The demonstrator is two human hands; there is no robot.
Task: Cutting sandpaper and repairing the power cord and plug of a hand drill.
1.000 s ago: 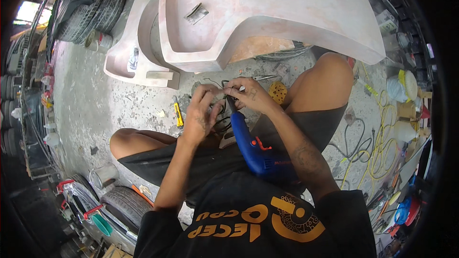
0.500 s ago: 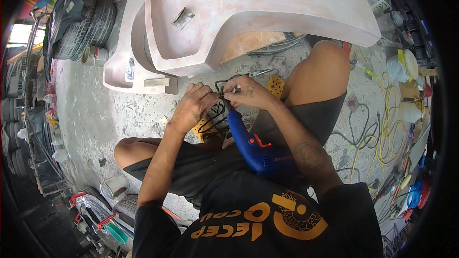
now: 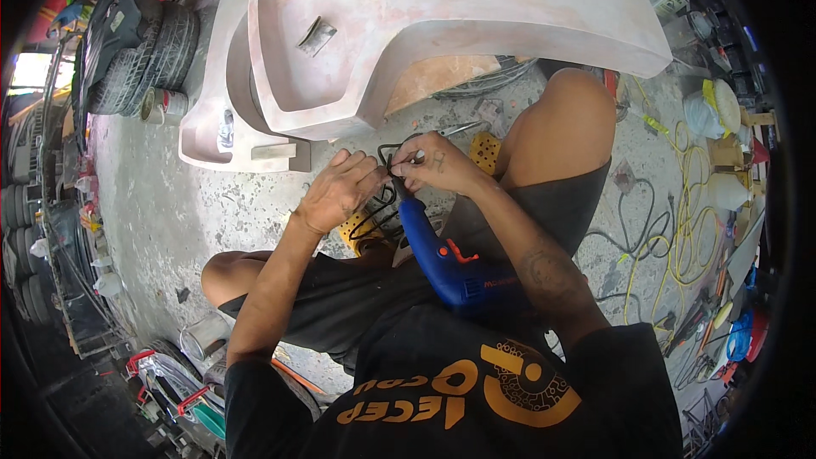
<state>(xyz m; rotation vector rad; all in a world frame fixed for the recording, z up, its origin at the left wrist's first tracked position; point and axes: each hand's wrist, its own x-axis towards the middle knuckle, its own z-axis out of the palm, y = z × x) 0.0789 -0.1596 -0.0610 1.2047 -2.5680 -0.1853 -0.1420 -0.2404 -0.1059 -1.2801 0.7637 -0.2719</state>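
Note:
A blue power drill with a red trigger lies across my lap, its handle end pointing away from me. At that end, my left hand and my right hand meet with fingers pinched on the drill's black power cord. Exactly where each fingertip grips is hidden by the hands. Loops of the cord hang below my left hand, over a yellow perforated clog on my foot. Another yellow clog shows beside my right hand, near a slim metal tool on the floor.
A large pale moulded panel stands ahead, holding a folded sheet in its recess. A smaller moulded piece sits at its left. Tyres and a can stand far left. Yellow cable coils on the right.
My hands stay together at the cord, with only slight finger movement. The whole view has shifted a little, so the panel and tyres appear slightly further left.

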